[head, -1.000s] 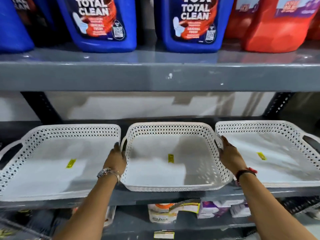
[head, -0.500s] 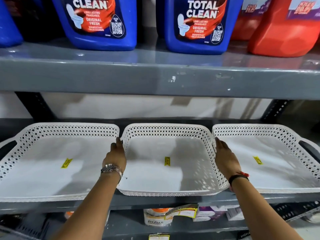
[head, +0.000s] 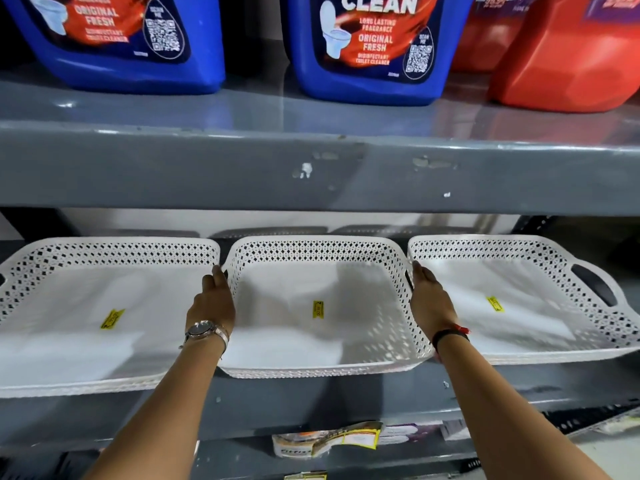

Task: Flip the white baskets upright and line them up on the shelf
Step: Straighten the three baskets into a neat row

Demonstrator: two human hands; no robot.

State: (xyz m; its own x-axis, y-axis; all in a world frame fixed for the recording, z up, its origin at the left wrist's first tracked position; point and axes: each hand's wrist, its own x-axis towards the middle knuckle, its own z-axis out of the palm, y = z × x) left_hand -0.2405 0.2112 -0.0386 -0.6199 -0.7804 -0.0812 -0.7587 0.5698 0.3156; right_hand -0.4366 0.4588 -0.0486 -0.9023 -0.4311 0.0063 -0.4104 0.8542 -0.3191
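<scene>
Three white perforated baskets stand upright side by side on the grey shelf (head: 311,400), each with a yellow sticker inside. The middle basket (head: 311,252) sits between my hands. My left hand (head: 212,303) lies against its left side, fingers extended. Against its right side rests my right hand (head: 429,299), fingers also extended. Whether the fingers hook the handles is hidden. The left basket (head: 104,249) and the right basket (head: 512,245) flank it closely.
Above, another grey shelf (head: 311,168) carries blue toilet-cleaner jugs (head: 374,50) and red jugs (head: 568,57). Headroom over the baskets is low. Packaged goods (head: 329,441) lie on the shelf below.
The middle basket has slid back on the shelf with both hands on its sides. My view has moved closer and tilted slightly up.
</scene>
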